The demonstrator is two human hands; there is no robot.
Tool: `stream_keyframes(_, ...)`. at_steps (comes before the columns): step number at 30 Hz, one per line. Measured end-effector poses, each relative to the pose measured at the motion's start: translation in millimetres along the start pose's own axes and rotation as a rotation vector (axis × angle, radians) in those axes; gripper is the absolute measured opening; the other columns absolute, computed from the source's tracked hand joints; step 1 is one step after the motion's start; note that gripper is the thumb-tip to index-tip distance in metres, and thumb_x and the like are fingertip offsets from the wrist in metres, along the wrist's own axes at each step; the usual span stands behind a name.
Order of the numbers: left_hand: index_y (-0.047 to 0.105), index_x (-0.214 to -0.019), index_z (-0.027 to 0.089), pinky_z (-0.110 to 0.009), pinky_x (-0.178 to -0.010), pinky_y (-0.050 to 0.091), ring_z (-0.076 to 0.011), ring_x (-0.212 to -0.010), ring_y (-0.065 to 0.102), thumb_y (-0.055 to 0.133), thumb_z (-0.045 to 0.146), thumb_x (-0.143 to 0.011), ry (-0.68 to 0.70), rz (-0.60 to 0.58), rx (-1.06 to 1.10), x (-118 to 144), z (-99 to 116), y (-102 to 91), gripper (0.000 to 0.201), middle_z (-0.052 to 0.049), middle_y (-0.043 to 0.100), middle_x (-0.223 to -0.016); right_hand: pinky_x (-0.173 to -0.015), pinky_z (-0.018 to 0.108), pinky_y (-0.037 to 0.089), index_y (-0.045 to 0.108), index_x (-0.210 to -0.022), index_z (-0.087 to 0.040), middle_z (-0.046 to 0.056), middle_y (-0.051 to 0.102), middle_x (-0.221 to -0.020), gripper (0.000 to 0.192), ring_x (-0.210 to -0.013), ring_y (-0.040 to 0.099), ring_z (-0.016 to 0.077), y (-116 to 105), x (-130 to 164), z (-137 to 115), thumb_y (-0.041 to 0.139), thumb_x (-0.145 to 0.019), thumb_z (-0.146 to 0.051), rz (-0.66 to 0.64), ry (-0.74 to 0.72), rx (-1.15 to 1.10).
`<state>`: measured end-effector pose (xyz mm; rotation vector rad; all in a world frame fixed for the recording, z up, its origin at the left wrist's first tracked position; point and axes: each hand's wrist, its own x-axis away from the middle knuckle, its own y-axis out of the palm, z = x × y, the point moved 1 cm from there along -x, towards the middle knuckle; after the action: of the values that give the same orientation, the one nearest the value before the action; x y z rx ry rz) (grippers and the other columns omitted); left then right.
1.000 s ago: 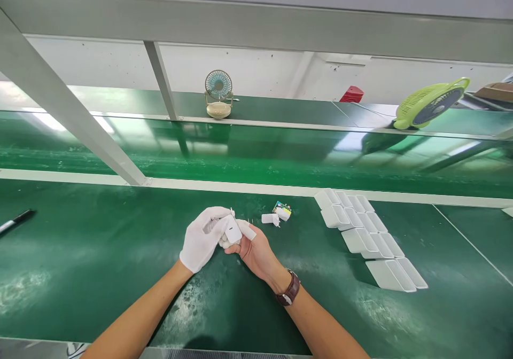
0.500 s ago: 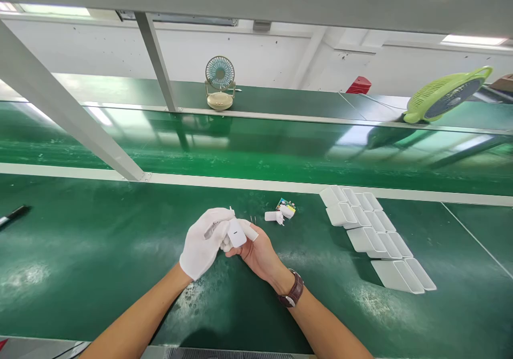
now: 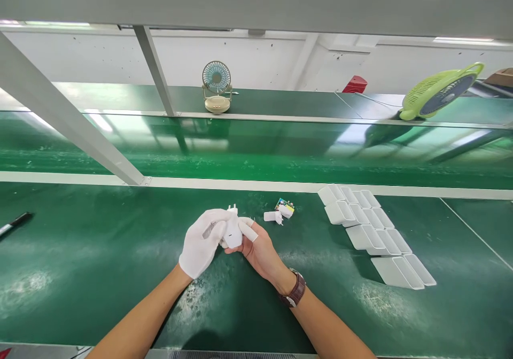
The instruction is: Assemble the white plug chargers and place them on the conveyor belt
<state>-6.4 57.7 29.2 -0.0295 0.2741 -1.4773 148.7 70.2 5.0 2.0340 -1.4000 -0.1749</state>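
Note:
A white plug-in charger (image 3: 233, 235) with prongs at its far end is held between my two hands above the green bench. My left hand (image 3: 203, 242), in a white glove, grips its left side with thumb and fingers. On the right side my right hand (image 3: 256, 248) pinches it, with white covers on some fingertips and a brown watch (image 3: 295, 289) at the wrist. Just beyond my right hand lie a small white plug piece (image 3: 273, 216) and a circuit board (image 3: 285, 208) with a yellow part.
Rows of white open-ended casings (image 3: 363, 217) stand at the right. A black marker (image 3: 16, 223) lies far left. A slanted grey post (image 3: 80, 118) rises at left. Behind the bench runs a green belt (image 3: 248, 156); a beige fan (image 3: 217, 86) and a green fan (image 3: 441, 93) stand beyond it.
The charger has been turned in my hands, so its prongs now show at the far end and its face lies more upright. Both hands keep their hold; the view has shifted slightly.

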Motion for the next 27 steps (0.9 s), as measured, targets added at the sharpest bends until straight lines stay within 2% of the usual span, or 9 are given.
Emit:
stream_keyframes(5,0.066,-0.118,0.024,-0.032,-0.08,0.055,-0.0193,-0.087,0.067,0.071,0.037,-0.077,-0.131,-0.176,-0.252,-7.2,-14.8,-3.6,0.044,-0.004,0.073,-0.102,-0.072,0.033,0.052,0.073,-0.102,-0.026,0.003,0.071,-0.095,0.021,-0.074,0.057,0.0174,-6.7,1.4,-15.0,0.07,-0.086,-0.039,0.071,-0.324,0.607)
stream_keyframes(8,0.071,-0.105,0.023,-0.03,-0.067,0.051,-0.0178,-0.072,0.063,0.073,0.039,-0.072,-0.159,-0.264,-0.391,-9.3,-22.0,-5.2,0.037,-0.001,0.069,-0.083,-0.075,0.034,0.049,0.074,-0.109,-0.029,0.004,0.072,-0.103,0.022,-0.075,0.057,0.0181,-10.1,7.0,-29.6,0.061,-0.092,-0.036,0.017,-0.396,0.961)
stream_keyframes(11,0.07,-0.104,0.023,-0.028,-0.064,0.049,-0.0176,-0.071,0.062,0.075,0.044,-0.07,-0.181,-0.279,-0.439,-21.9,-24.3,-9.9,0.041,0.0,0.069,-0.081,-0.078,0.036,0.049,0.072,-0.115,-0.028,0.006,0.072,-0.106,0.028,-0.076,0.06,0.0196,-19.6,17.7,-47.3,0.052,-0.096,-0.032,0.085,-0.472,1.189)
stream_keyframes(13,0.069,-0.107,0.023,-0.028,-0.069,0.05,-0.0187,-0.077,0.064,0.077,0.049,-0.068,-0.187,-0.219,-0.467,-42.9,-24.8,-16.0,0.048,-0.001,0.071,-0.087,-0.081,0.037,0.05,0.073,-0.113,-0.026,0.008,0.074,-0.1,0.028,-0.081,0.063,0.0222,-30.2,28.1,-58.4,0.052,-0.096,-0.032,0.142,-0.544,1.276)
stream_keyframes(16,0.069,-0.096,0.021,-0.029,-0.074,0.05,-0.0203,-0.08,0.065,0.078,0.052,-0.065,-0.218,0.008,-0.594,-91.6,-26.7,-28.9,0.045,-0.002,0.072,-0.085,-0.085,0.038,0.05,0.072,-0.113,-0.026,0.008,0.074,-0.099,0.028,-0.088,0.066,0.0239,-49.9,46.8,-69.6,0.051,-0.096,-0.031,0.215,-0.593,1.337)
stream_keyframes(18,0.066,-0.093,0.019,-0.031,-0.079,0.051,-0.0219,-0.084,0.066,0.078,0.049,-0.066,-0.253,0.207,-0.63,-126.4,-28.6,-37.4,0.042,-0.004,0.071,-0.088,-0.082,0.038,0.051,0.071,-0.116,-0.026,0.008,0.073,-0.097,0.03,-0.083,0.066,0.0233,-63.5,59.7,-73.2,0.05,-0.096,-0.031,0.292,-0.562,1.375)
stream_keyframes(21,0.063,-0.096,0.016,-0.036,-0.082,0.052,-0.0224,-0.083,0.066,0.073,0.041,-0.072,-0.274,0.299,-0.629,-165.5,-31.2,-42.1,0.037,-0.007,0.069,-0.094,-0.073,0.037,0.052,0.071,-0.115,-0.026,0.006,0.071,-0.087,0.03,-0.071,0.064,0.022,-82.8,77.2,-74.1,0.049,-0.095,-0.034,0.396,-0.477,1.406)
stream_keyframes(24,0.059,-0.112,0.011,-0.041,-0.083,0.053,-0.0221,-0.081,0.066,0.066,0.031,-0.077,-0.269,0.37,-0.62,-173.2,-30.8,-31.9,0.041,-0.011,0.066,-0.102,-0.07,0.036,0.052,0.07,-0.114,-0.025,0.007,0.072,-0.091,0.031,-0.07,0.064,0.0216,-101.1,90.7,-73.0,0.048,-0.095,-0.036,0.452,-0.412,1.4)
stream_keyframes(27,0.057,-0.118,0.008,-0.046,-0.093,0.05,-0.0248,-0.091,0.064,0.064,0.03,-0.08,-0.19,0.392,-0.637,-139.9,-25.1,-2.9,0.045,-0.014,0.062,-0.106,-0.072,0.037,0.053,0.067,-0.116,-0.022,0.009,0.073,-0.1,0.036,-0.077,0.067,0.0232,-116.5,94.4,-73.9,0.045,-0.096,-0.041,0.499,-0.351,1.456)
